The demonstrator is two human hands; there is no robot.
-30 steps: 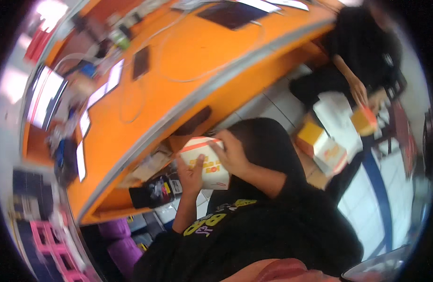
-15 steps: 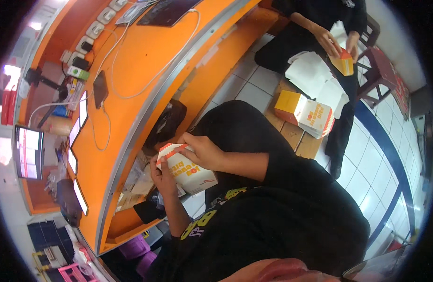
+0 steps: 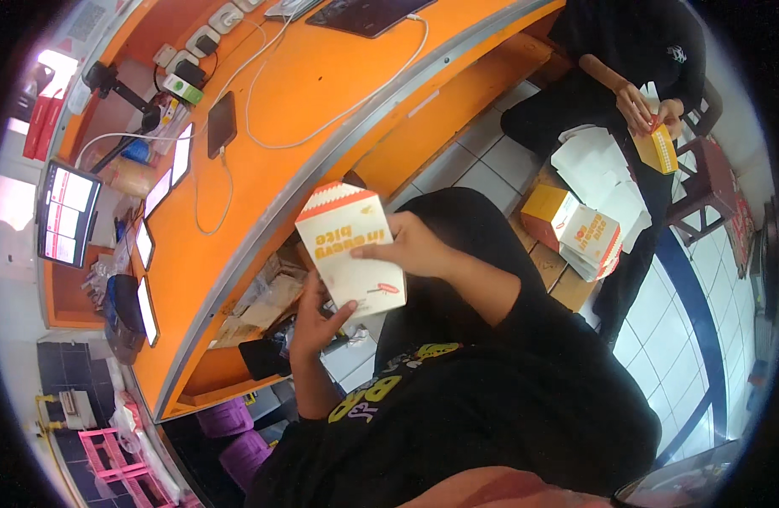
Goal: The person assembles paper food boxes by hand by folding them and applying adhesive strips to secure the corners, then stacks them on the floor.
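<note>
A white food carton point(image 3: 355, 275) with orange print and a red zigzag-edged top is tilted slightly in front of my lap. My right hand point(image 3: 419, 247) grips its right side, thumb across the printed face and fingers behind. At the lower left corner, my left hand point(image 3: 315, 323) supports it with the thumb near the bottom edge; its other fingers are partly hidden. Away to the right, another person's hands point(image 3: 647, 114) hold a yellow carton point(image 3: 657, 151). Between us lie a folded yellow-and-white carton point(image 3: 548, 208) and a stack of flat white carton blanks point(image 3: 588, 161).
On my left runs an orange counter point(image 3: 279, 182) with a metal edge, bearing a phone point(image 3: 222, 125), cables and a tablet point(image 3: 364, 13). A shelf below it holds papers and bags. A dark red stool point(image 3: 702, 182) stands beside the other person.
The carton has risen and turned more upright. My left hand has gone from its top edge to its lower corner, while my right hand still grips its side. The whole view has shifted.
</note>
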